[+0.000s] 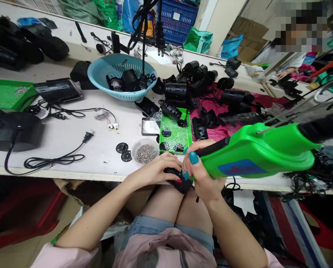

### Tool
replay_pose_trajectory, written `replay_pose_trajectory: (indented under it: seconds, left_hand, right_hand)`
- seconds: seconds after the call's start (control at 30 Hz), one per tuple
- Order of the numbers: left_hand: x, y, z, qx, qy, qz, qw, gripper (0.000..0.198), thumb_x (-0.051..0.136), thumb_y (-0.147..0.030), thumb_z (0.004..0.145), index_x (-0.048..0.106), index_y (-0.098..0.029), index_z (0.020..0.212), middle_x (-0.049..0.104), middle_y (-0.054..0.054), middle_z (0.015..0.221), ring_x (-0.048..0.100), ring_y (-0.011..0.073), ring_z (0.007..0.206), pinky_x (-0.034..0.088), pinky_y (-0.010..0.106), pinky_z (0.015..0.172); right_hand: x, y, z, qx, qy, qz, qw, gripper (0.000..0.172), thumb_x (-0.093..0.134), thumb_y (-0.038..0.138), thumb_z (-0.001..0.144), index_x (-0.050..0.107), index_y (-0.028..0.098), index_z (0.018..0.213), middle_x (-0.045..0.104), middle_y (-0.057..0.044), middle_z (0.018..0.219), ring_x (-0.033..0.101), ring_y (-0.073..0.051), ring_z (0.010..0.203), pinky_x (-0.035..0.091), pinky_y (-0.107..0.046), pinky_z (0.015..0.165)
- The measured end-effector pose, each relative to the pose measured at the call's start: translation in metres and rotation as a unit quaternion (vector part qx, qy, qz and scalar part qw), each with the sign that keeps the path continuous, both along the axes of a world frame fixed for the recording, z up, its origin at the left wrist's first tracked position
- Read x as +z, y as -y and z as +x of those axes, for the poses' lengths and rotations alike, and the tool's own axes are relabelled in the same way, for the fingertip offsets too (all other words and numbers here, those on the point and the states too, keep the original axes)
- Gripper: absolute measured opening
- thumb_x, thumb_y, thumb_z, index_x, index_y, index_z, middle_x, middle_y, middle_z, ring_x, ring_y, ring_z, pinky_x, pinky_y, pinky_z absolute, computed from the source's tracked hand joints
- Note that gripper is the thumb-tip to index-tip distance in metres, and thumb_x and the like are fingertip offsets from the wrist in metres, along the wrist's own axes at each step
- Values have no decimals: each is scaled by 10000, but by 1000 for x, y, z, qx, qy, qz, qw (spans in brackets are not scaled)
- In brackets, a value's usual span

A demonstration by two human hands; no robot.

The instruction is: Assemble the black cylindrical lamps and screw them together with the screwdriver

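My right hand (204, 175) is wrapped round the grip of a bright green power screwdriver (256, 150) whose body runs off to the right. Its front end points down at a small black plastic part (177, 178) at the table's near edge, above my knees. My left hand (158, 169) is closed over that black part and holds it against the table edge. Just beyond the hands stand a clear cup of small metal screws (145, 152) and a green perforated tray (175, 132) with black round discs on it.
A light blue basket (121, 76) with black parts sits mid-table. Black housings and cords pile on a pink cloth (239, 111) at right. A black cable with plug (54, 158) lies at left, near a green tray (7, 95). Another person (292, 48) sits far right.
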State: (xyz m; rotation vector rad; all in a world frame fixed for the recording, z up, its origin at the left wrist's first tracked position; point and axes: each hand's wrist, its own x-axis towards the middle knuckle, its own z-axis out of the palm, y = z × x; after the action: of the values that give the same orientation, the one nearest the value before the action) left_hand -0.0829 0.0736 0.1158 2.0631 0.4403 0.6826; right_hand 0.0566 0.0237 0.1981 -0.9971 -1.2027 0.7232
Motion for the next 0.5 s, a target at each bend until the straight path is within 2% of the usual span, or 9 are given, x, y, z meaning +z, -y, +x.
replay_pose_trajectory:
  seconds: [0.17,0.3,0.4,0.5]
  left_hand:
    - [-1,-3,3,-7,-4,13,1000,217,640,-367,937,739,-205,1042,745,53,1099,614,234,1091,420,337,1015]
    - [-6,-2,1,-5,0,30,1000,230,676,-372,903,736,-213,1058,729,77,1165,586,241,1138,429,361,1021]
    - [-4,1,-2,-3,-37,57,998,364,725,-414,861,700,-232,1175,691,101,1247,570,263,1166,451,394,1012]
    - [5,9,-3,10,-157,174,972,740,868,-388,711,572,-278,1380,613,128,1372,518,363,1221,446,517,1017]
  right_hand:
    - [-6,2,4,19,-1,-27,999,177,732,386,839,644,235,866,449,74,472,484,-149,451,471,-317,475]
    - [3,-3,11,13,-76,1,997,174,672,379,869,616,225,925,439,92,481,433,-111,407,399,-256,420]
    - [10,-16,36,-60,-147,59,985,237,631,413,852,596,214,975,457,93,523,413,-96,429,388,-232,444]
    - [11,-32,83,-176,-145,90,969,321,621,434,809,581,202,1028,553,52,666,528,-115,589,481,-266,625]
